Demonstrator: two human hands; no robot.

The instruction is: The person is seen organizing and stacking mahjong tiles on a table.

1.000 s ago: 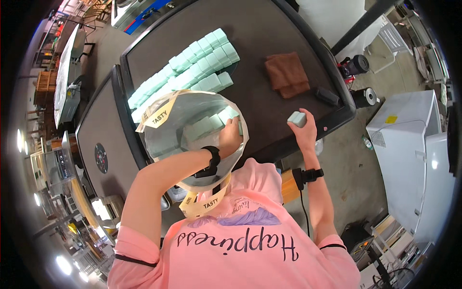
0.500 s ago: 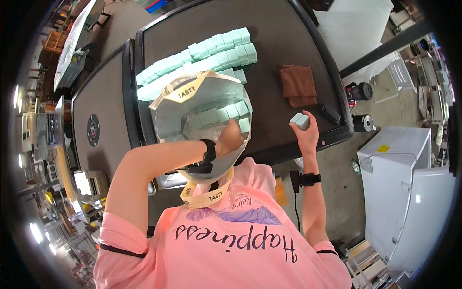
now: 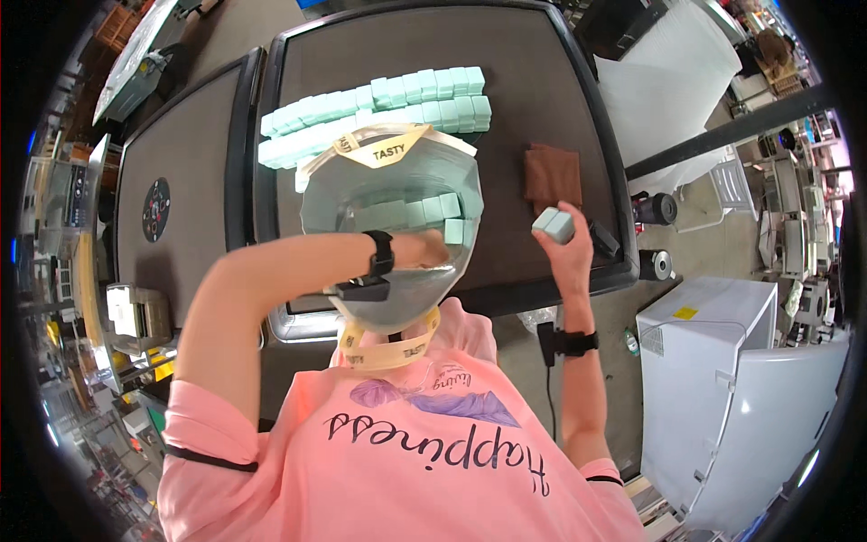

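Note:
A pale bag (image 3: 323,200) with cream ribbon handles stands open at the table's near edge. Several mint-green mahjong tiles (image 3: 432,210) lie inside it. My left hand (image 3: 417,250) reaches into the bag, close to a single tile (image 3: 454,231); its fingers are partly hidden and blurred. My right hand (image 3: 571,253), to the right of the bag, is closed around two mahjong tiles (image 3: 553,224) held side by side above the table. Beyond the bag, long rows of mahjong tiles (image 3: 388,107) stand on the dark tabletop (image 3: 388,41).
A folded brown cloth (image 3: 551,173) and a dark oblong object (image 3: 604,239) lie right of the bag. Another table (image 3: 194,172) with a round centre panel (image 3: 155,210) adjoins on the left. A white appliance (image 3: 700,361) stands on the floor at right.
My right hand keeps the two tiles, which look turned slightly. My left hand has shifted a little within the bag. The view has moved somewhat.

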